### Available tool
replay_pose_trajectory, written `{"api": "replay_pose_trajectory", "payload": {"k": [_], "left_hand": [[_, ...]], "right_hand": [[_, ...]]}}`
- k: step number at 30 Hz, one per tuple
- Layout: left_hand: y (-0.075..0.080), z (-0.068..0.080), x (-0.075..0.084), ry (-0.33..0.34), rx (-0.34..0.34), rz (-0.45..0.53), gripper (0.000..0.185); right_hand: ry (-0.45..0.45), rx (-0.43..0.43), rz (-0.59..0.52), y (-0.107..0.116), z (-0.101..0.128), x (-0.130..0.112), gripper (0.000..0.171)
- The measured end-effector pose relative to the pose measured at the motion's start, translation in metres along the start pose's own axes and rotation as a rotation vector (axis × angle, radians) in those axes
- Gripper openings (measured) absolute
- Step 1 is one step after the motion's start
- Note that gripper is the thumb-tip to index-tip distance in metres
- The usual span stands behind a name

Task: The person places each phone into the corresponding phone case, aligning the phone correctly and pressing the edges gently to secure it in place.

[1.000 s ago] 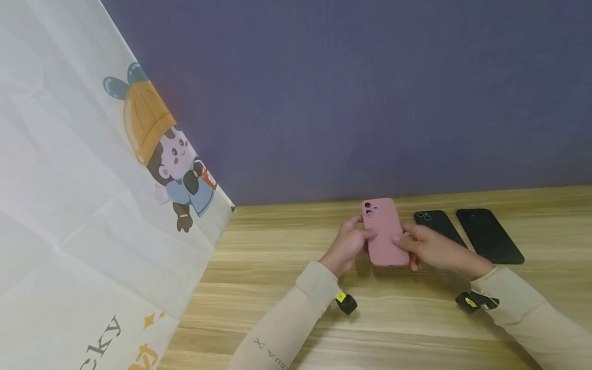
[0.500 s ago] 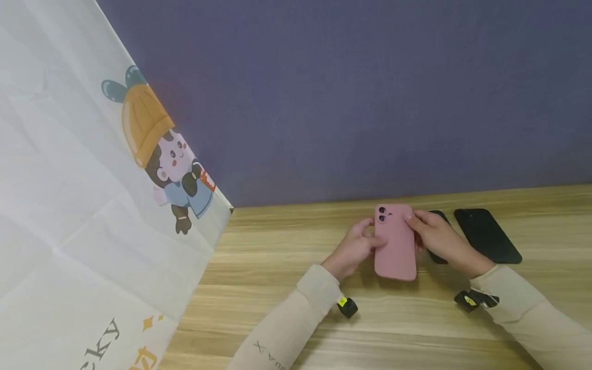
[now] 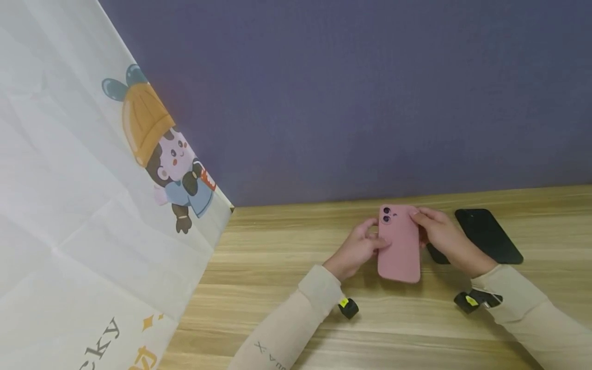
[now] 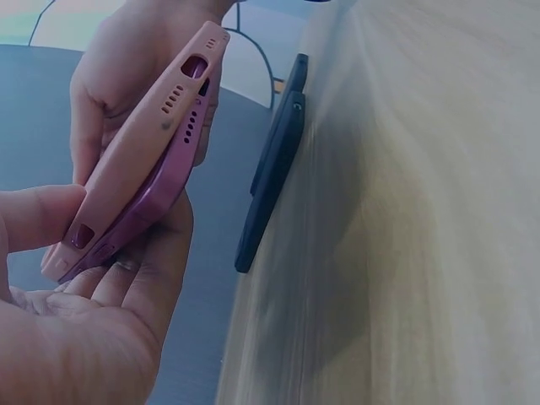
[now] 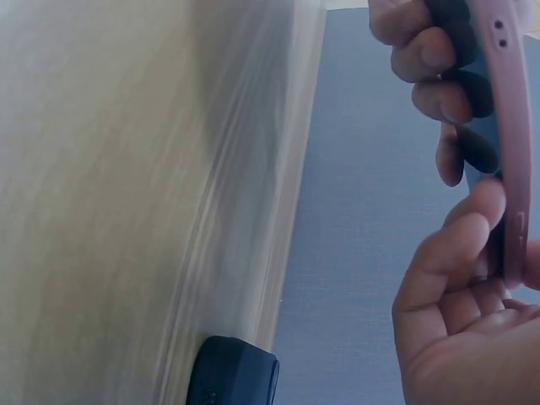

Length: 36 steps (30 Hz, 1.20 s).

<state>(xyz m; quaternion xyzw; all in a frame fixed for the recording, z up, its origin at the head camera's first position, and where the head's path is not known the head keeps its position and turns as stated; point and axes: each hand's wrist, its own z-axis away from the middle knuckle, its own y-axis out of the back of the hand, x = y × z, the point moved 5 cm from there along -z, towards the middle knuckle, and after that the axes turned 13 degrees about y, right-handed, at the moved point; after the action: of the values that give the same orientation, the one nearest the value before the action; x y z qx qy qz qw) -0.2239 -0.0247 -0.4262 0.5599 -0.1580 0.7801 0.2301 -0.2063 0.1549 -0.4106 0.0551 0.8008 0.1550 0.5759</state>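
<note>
Both hands hold a smartphone in a pink case above the wooden table, its back and camera cutout facing up in the head view. At the bottom end, in the left wrist view, the case stands apart from the darker pink phone, leaving a narrow gap. My left hand pinches the left edge, thumb on the back and fingers underneath. My right hand grips the upper right edge, thumb near the top corner. In the right wrist view, the phone's dark screen side reflects the fingers.
Two black phones lie on the table at right: one phone mostly hidden by my right hand, the other phone beyond it. A purple-grey wall stands behind. A white printed sheet borders the left.
The pink-cased phone has moved right and slightly nearer. My right hand has shifted up its edge to the top corner, covering more of the nearer black phone.
</note>
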Motion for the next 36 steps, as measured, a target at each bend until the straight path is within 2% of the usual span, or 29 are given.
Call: {"api": "replay_pose_trajectory", "payload": {"k": [14,21,30,36], "left_hand": [[-0.0007,0.0005,0.0007,-0.011,0.001,0.007,0.037],[-0.0011,0.0009,-0.001,-0.01,-0.01,0.01,0.037],[-0.0021,0.0023,0.0008,-0.014,-0.018,0.008,0.037],[-0.0022,0.0013,0.001,-0.017,-0.021,0.009,0.036]], "right_hand": [[0.022,0.043,-0.037,0.0041,-0.0017,-0.0025,0.036],[0.0,0.065,-0.092,0.0055,0.0007,0.001,0.031],[0.036,0.05,-0.143,0.0058,0.0014,-0.001,0.032],[0.025,0.065,-0.167,0.0059,0.0016,0.0011,0.029]]}}
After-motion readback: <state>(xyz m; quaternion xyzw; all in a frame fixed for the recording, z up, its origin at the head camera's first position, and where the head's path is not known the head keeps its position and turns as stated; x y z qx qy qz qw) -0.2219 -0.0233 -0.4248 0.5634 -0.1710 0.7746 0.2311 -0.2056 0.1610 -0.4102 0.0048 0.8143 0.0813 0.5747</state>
